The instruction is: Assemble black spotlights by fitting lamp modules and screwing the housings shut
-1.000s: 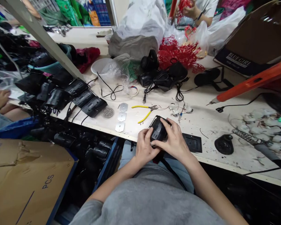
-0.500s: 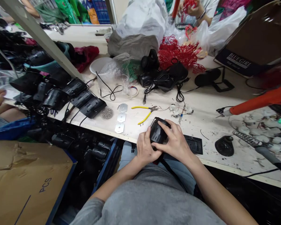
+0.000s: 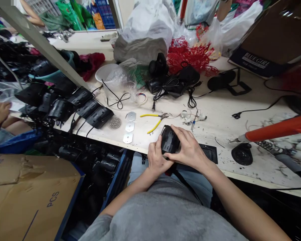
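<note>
Between my hands, at the table's front edge, is a black plastic housing [image 3: 170, 139] with slots in its face. My left hand [image 3: 157, 157] grips its left side, fingers bent against it. On the opposite side my right hand [image 3: 189, 149] holds it with thumb and fingers; its underside is hidden. Just beyond lie yellow-handled cutting pliers [image 3: 154, 123]. Left of these, silver metal plates [image 3: 129, 127] form a column beside a round heap of small screws [image 3: 114, 123]. A black rectangular part [image 3: 210, 153] lies partly behind my right hand.
An orange-red powered screwdriver [image 3: 276, 129] hangs at the right, above white parts and a black cover [image 3: 242, 154]. Several black housings [image 3: 99, 115] with cables stand on the left. A cardboard box [image 3: 32, 194] sits lower left. Another person's hand [image 3: 0, 112] shows at the far left.
My right fingers have shifted to the right edge of the housing, uncovering more of its face. The hanging screwdriver has swung lower. At the back, the other person's hands have moved away from the red netting.
</note>
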